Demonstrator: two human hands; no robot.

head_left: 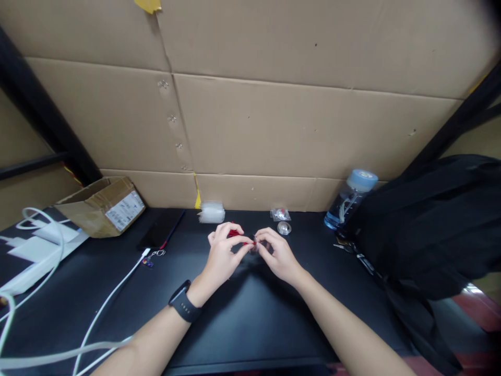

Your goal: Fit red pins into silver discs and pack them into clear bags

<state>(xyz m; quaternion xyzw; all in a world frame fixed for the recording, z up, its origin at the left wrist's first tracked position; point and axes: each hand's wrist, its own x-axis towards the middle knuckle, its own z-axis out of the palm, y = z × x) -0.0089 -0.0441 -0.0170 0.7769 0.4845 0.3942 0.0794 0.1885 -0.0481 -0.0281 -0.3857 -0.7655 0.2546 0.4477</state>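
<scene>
My left hand (225,256), with a black watch (185,302) on its wrist, is closed in a pinch at the middle of the black table. Thumb and fingertip hold a small red piece (248,243). My right hand (278,257) faces it, its fingers pinching a small round, partly clear piece (255,244) that meets the red one. Fingers cover much of both, so their kind is hard to make out. Behind my left hand lies a red bundle (234,232). Just beyond my right hand rest a small clear round dish (284,227) and a clear packet (280,214).
At the back stands a stack of white pieces (212,212). On the left are an open cardboard box (105,206), a dark phone (160,230), a white cable (113,290) and a keyring (147,261). A water bottle (349,198), keys (343,246) and a black backpack (434,224) occupy the right.
</scene>
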